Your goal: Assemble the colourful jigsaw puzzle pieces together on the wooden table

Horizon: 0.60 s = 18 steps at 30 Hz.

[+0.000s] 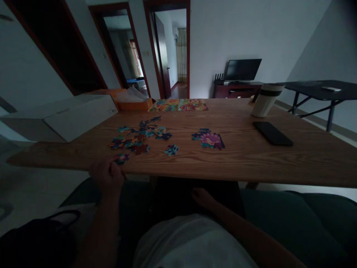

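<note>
My left hand is at the table's front edge with its fingers curled. Its fingertips meet the near side of a dark puzzle piece with pink and green on it. Beyond that piece lies a loose heap of puzzle pieces, several of them overlapping. A single blue-green piece sits apart to the right of the heap. Farther right is a small joined patch of puzzle with a purple shape. My right hand rests low over my lap, its fingers curled in, with nothing visible in them.
A white box and an orange box stand at the table's left and back. A colourful printed sheet lies at the far edge. To the right are a cup and a black phone on the wooden table.
</note>
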### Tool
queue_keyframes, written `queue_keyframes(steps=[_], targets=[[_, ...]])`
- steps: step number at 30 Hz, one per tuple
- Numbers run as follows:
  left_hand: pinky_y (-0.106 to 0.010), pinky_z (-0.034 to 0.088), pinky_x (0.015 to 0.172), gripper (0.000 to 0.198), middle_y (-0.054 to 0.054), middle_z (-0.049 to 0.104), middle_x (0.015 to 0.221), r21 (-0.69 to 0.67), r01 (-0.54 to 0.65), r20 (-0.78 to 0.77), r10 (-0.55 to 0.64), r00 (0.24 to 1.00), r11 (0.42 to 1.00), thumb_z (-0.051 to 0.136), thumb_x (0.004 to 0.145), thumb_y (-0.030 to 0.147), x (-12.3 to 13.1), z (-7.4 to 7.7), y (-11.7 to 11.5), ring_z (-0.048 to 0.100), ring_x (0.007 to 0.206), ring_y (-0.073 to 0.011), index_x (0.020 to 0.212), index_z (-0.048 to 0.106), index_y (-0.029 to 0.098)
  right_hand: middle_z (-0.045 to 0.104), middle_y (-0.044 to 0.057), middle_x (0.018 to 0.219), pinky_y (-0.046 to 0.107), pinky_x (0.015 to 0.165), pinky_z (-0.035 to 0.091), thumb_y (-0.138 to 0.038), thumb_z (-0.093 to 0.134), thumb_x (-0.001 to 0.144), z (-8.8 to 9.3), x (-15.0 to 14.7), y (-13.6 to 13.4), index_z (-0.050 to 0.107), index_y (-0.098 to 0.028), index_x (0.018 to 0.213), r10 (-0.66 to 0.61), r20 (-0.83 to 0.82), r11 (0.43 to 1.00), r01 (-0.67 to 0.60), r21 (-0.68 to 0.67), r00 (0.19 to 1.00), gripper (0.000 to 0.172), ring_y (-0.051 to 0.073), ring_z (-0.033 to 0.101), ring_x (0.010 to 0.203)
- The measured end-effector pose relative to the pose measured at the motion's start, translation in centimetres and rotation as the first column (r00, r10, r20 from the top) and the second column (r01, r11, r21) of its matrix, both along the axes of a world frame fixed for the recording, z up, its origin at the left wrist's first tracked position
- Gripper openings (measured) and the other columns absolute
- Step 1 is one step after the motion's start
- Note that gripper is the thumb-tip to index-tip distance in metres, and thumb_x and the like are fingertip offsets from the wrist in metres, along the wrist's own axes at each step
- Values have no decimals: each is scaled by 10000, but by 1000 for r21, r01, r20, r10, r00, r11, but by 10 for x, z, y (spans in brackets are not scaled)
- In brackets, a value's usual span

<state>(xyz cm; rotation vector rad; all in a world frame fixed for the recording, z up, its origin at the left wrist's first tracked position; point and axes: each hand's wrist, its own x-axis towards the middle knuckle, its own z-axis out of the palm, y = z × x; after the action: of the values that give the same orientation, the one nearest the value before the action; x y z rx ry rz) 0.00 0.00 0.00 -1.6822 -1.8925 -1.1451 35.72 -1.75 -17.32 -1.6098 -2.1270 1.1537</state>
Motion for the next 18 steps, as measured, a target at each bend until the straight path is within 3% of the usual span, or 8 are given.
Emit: queue_keyframes(steps=[3, 9, 14, 18], targets=[[-487, 370, 1092, 376, -185, 757, 1096, 183, 7, -70, 6, 998, 983, 352, 958, 313, 5, -10, -4, 674, 1093, -302, 986, 691, 152, 754, 109, 1011, 266, 773, 422, -178, 567, 912, -19, 24, -15, 735, -146, 974, 55, 33, 997, -56, 49, 998, 182, 205, 669, 906], [-483, 333, 1139, 390, -156, 766, 1095, 177, -32, -66, 45, 997, 984, 311, 968, 334, 10, -10, -3, 685, 1109, -281, 969, 673, 189, 757, 125, 1056, 277, 808, 439, -250, 546, 925, -15, 26, -31, 762, -154, 1052, 111, 69, 985, -119, 126, 991, 268, 222, 687, 968], [-473, 354, 1117, 395, -151, 765, 1069, 172, -42, -73, 56, 996, 984, 299, 973, 344, 8, -11, -2, 680, 1113, -280, 965, 663, 193, 773, 180, 1010, 345, 840, 450, -382, 500, 975, -20, 21, -25, 789, -133, 995, 155, 297, 970, -201, 134, 942, 381, 282, 709, 969], [-481, 353, 1118, 366, -140, 764, 1063, 169, -37, -56, 47, 997, 985, 327, 953, 345, 8, -12, -2, 679, 1117, -285, 955, 664, 203, 778, 176, 985, 369, 906, 443, -354, 521, 955, -23, 18, -23, 802, -145, 958, 193, 369, 946, -272, 177, 909, 351, 297, 702, 1012]])
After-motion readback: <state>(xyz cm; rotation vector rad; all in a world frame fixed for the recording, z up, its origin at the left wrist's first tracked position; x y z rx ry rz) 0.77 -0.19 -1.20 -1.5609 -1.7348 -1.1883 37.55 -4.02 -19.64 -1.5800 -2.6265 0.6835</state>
